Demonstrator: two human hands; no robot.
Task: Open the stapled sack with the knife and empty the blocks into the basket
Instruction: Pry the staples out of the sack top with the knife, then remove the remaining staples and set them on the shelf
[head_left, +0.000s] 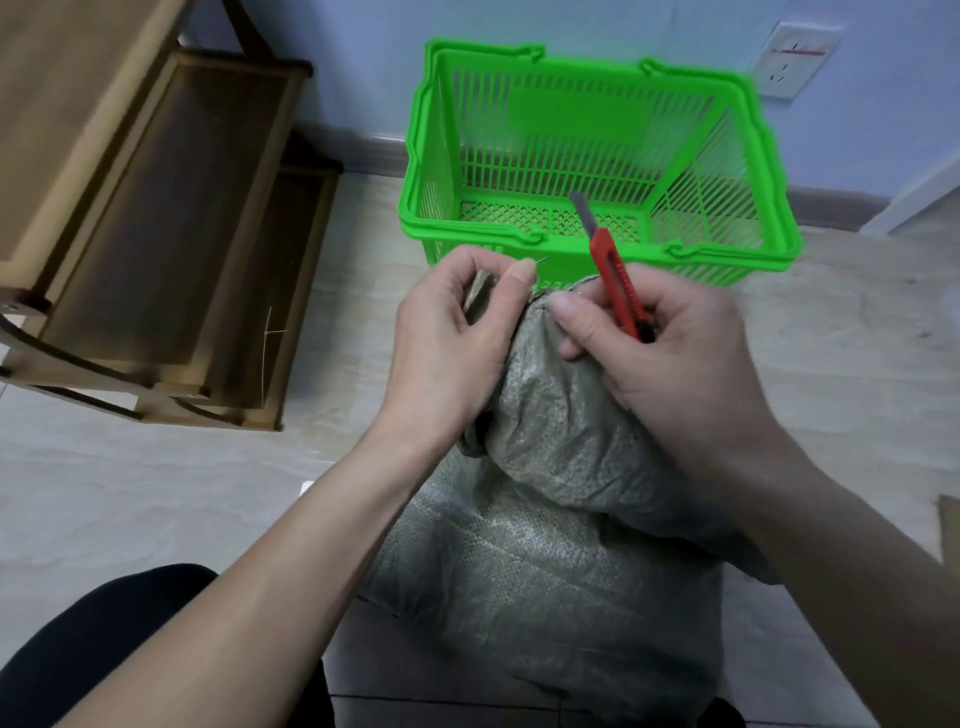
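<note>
From the head camera, you've got the grey-green woven sack (545, 467) standing on the pale tiled floor (156, 493) right in front of you, its gathered mouth pointing up and away toward the green basket (597, 156). Your left hand (457, 332) is curled onto the left side of the sack's mouth, thumb and forefinger pinching a fold of the weave, with a thin bit of wire, perhaps a staple, poking out just past the fingertip. Your right hand (654, 353) sits on the right side of the mouth, fingers wrapped round the red knife (615, 280); its grey blade is extended and angles up and away, overlapping the basket's near rim in this view, clear of the sack. The right thumb presses against the sack's top edge, so both hands flank the opening, close together. The basket stands just beyond the sack, against the blue wall (363, 52). No blocks are visible; the sack hides its contents. A wooden shelf unit (156, 234) sits off to your left.
</note>
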